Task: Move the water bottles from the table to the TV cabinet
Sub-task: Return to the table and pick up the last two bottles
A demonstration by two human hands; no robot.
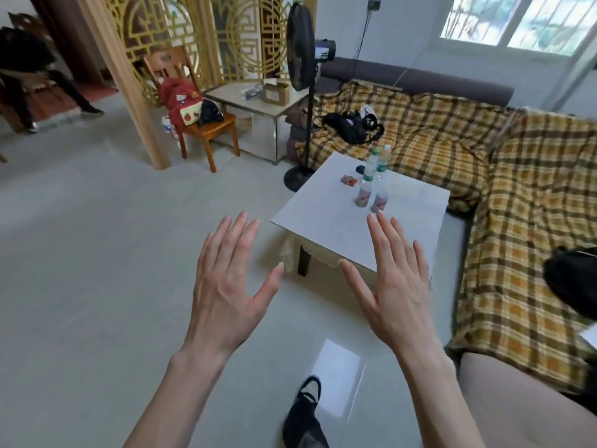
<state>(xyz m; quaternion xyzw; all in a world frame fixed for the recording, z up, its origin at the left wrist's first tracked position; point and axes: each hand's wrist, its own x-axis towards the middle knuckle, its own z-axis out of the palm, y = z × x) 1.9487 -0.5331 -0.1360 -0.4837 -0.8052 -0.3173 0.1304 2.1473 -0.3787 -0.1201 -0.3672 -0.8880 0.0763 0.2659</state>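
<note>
Several clear water bottles stand upright on the low white table. Two with pink labels are nearest me; two with green labels stand behind them. My left hand and my right hand are held out in front of me, palms down and fingers spread, above the floor. Both hold nothing and are well short of the bottles. No TV cabinet is in view.
A standing fan is beside the table's far left corner. A plaid-covered sofa wraps round the back and right. A wooden chair with a red backpack, a side table and a wooden pillar stand at the left.
</note>
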